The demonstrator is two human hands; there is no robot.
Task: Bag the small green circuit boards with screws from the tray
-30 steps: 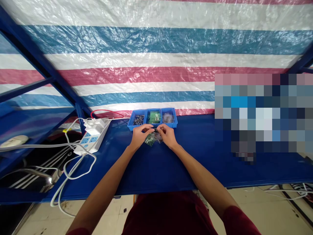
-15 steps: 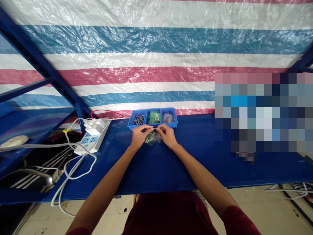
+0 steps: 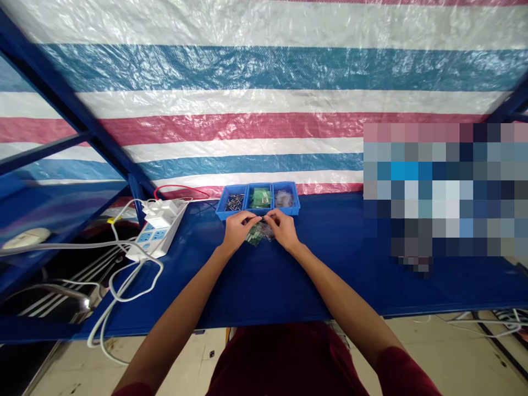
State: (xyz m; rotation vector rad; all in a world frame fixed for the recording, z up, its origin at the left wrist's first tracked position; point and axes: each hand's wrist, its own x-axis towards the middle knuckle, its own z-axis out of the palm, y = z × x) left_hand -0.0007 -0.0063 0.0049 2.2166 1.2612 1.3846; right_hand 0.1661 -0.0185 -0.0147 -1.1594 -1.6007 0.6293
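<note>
My left hand (image 3: 236,227) and my right hand (image 3: 281,227) meet over the blue table (image 3: 264,280), just in front of a row of blue bins (image 3: 259,207). Both hands are closed in a pinch on a small dark part held between their fingertips; it is too small to name. Under the hands lie small green circuit boards (image 3: 253,236) and clear plastic bags (image 3: 268,233). The left bin holds metal screws (image 3: 234,202), the middle one green boards (image 3: 260,197), the right one clear bags (image 3: 283,198).
A white power strip (image 3: 159,230) with plugs and white cables (image 3: 124,278) lies at the table's left. A red cable (image 3: 179,188) runs along the striped tarp behind. A blurred area covers the right. Blue frame bars rise at the left.
</note>
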